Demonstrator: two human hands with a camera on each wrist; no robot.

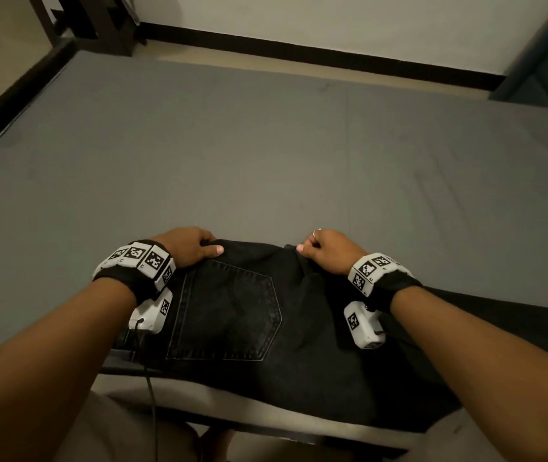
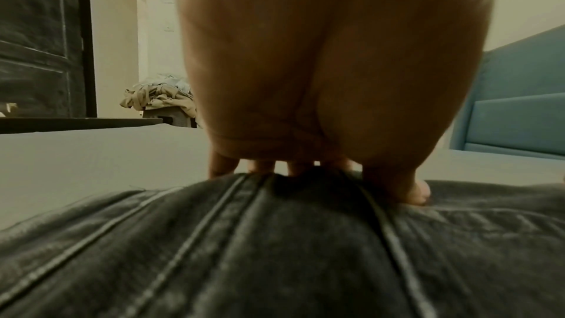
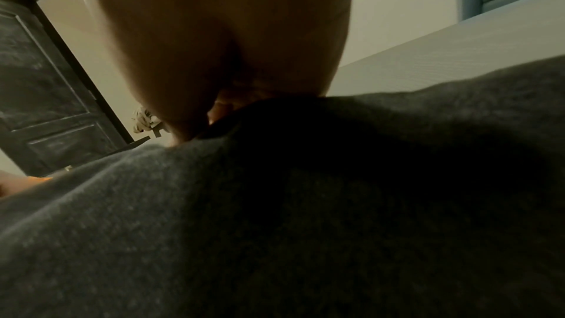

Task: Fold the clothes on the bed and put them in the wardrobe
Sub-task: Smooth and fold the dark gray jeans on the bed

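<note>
1. The wide bed with a smooth grey sheet (image 1: 266, 155) fills most of the head view; its near edge runs under the person's forearms.
2. A pair of black denim jeans (image 1: 232, 328) lies flat on the near part of the bed, back pocket facing up, with its lower part draped over the near edge. A stretch of the fabric runs off to the right under the right forearm.
3. A dark panelled wooden door (image 2: 36, 45) stands at the left in the left wrist view, beyond the bed.
4. A teal upholstered piece of furniture (image 2: 516, 110) rises past the far right side of the bed.
5. A crumpled heap of beige clothes (image 2: 159, 98) sits on something low beyond the bed, beside the door.
6. The left hand (image 1: 186, 245) grasps the far edge of the jeans at their left corner, fingers curled over the edge and thumb pressed on top of the denim.
7. The right hand (image 1: 329, 251) pinches the same far edge near the right, fingers curled round the bunched fabric, thumb on top.
8. White wristbands with black-and-white square markers (image 1: 139, 261) wrap both wrists.
9. A thin ring (image 1: 316, 232) shows on a finger of the right hand.
</note>
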